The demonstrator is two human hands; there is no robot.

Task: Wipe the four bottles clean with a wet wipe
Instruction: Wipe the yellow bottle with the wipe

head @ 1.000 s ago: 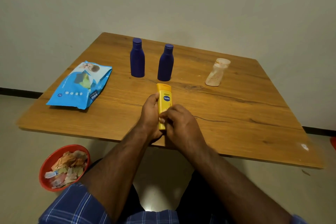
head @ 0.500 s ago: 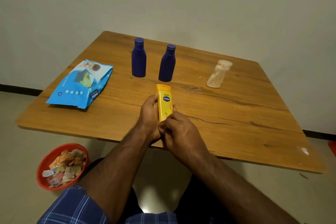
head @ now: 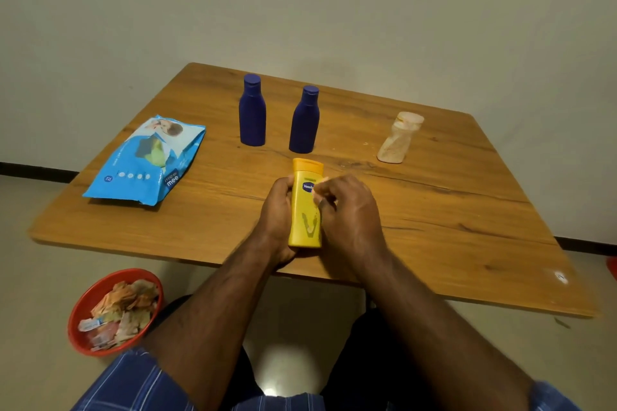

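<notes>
The yellow bottle (head: 306,207) is the landmark here: it lies tilted over the near edge of the wooden table (head: 467,210), cap pointing away from the person, held between both hands. The left hand (head: 277,213) is wrapped around its left side in a firm grip. The right hand (head: 347,210) is curled against its right side near the label, fingers bunched as if pressing something to the surface — a pale scrap peeks out there, likely the wet wipe, though it is too small to be sure.

Beyond the yellow bottle stand two blue bottles (head: 252,110), just apart from each other, upright and untouched. Farther to its right stands a pale bottle (head: 399,138), dusty-looking. To its left lies the blue wipes pack (head: 143,160); below that, on the floor, a red bowl (head: 83,307) holds crumpled scraps.

Judging by this, the wiping of the yellow bottle is under way — smears show on its lower front. Whether any of the three standing bottles is already clean cannot be told.
</notes>
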